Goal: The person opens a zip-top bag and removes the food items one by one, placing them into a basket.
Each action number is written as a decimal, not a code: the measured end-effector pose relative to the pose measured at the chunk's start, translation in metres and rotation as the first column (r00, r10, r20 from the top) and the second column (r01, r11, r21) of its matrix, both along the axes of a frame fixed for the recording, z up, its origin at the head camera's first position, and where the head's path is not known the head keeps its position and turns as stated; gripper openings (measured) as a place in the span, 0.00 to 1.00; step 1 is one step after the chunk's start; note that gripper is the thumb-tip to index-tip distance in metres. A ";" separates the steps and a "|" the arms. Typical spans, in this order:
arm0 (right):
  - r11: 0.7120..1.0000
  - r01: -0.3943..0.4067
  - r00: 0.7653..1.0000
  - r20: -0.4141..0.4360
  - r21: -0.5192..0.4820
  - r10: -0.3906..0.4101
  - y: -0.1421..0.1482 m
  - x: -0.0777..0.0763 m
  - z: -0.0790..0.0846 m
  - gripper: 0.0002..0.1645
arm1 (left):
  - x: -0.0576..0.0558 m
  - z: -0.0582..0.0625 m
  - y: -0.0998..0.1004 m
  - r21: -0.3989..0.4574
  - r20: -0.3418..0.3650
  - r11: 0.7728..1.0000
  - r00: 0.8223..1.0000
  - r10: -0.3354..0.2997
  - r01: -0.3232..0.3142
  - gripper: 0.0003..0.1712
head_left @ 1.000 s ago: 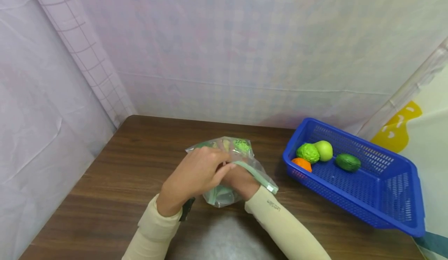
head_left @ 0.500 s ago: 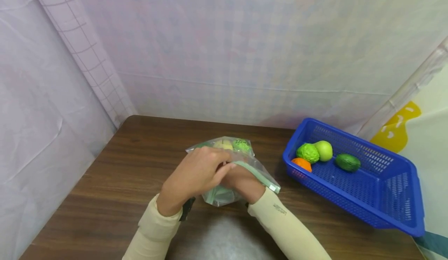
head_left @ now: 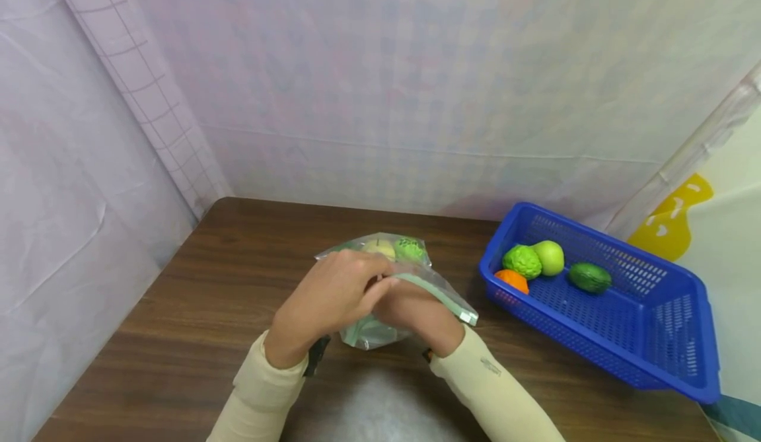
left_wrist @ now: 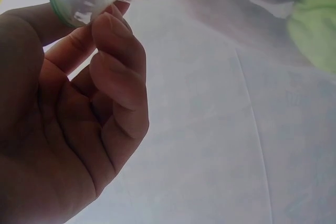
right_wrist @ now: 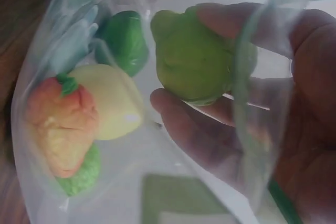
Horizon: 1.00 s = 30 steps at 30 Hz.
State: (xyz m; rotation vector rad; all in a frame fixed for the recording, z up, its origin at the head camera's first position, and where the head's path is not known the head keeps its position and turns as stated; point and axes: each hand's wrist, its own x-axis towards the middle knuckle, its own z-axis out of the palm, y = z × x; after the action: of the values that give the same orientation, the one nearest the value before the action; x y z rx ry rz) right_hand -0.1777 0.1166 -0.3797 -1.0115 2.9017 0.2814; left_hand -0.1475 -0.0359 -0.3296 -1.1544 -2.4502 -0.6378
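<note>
A clear zip bag (head_left: pixel 371 333) with a green zip strip lies at the middle of the table. My left hand (head_left: pixel 329 293) pinches the bag's rim between thumb and fingers. Inside the bag mouth, my right hand (head_left: pixel 419 310) holds a green lobed toy fruit (right_wrist: pixel 194 59), with thumb above and fingers below. Deeper in the bag, the right wrist view shows a yellow apple (right_wrist: pixel 113 111), a red-orange fruit with a green leaf top (right_wrist: pixel 63 132), a dark green fruit (right_wrist: pixel 124 40) and a bumpy light green one (right_wrist: pixel 81 174). The right fingertips are hidden in the head view.
On the right stands a blue plastic basket (head_left: pixel 624 326). It contains a bumpy green fruit (head_left: pixel 522 261), a green apple (head_left: pixel 549 257), an orange fruit (head_left: pixel 512 280) and a dark green ridged one (head_left: pixel 589 277). Pale curtains (head_left: pixel 380 98) hang behind the brown table (head_left: pixel 178 316).
My right hand has drawn back toward me and slightly right, out from among the fruits deeper in the bag. The yellow apple shows more now. My left hand has stayed at the rim.
</note>
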 end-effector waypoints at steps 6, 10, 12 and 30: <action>0.969 -0.131 0.948 -0.312 -0.208 0.061 0.008 0.012 0.002 0.18 | -0.001 0.001 -0.002 -0.002 0.001 1.000 1.000 0.009 -0.009 0.07; 0.954 -0.155 0.949 -0.309 -0.256 0.071 0.011 0.017 0.006 0.26 | -0.002 0.002 -0.002 0.004 0.002 1.000 1.000 0.023 -0.023 0.07; 0.950 -0.136 0.963 -0.264 -0.280 0.060 0.012 0.021 0.008 0.28 | -0.002 0.002 -0.002 0.008 0.000 0.999 1.000 0.031 -0.031 0.07; 0.927 0.055 0.998 0.014 -0.372 -0.053 0.018 0.049 0.029 0.20 | -0.004 0.002 -0.003 0.012 0.016 0.999 0.999 0.040 -0.040 0.12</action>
State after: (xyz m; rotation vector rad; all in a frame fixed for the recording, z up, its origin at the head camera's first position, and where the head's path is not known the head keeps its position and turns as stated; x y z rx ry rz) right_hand -0.1283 0.1341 -0.3511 -0.9649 3.0401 -0.2888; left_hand -0.1513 -0.0393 -0.3277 -1.0965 -2.4733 -0.6513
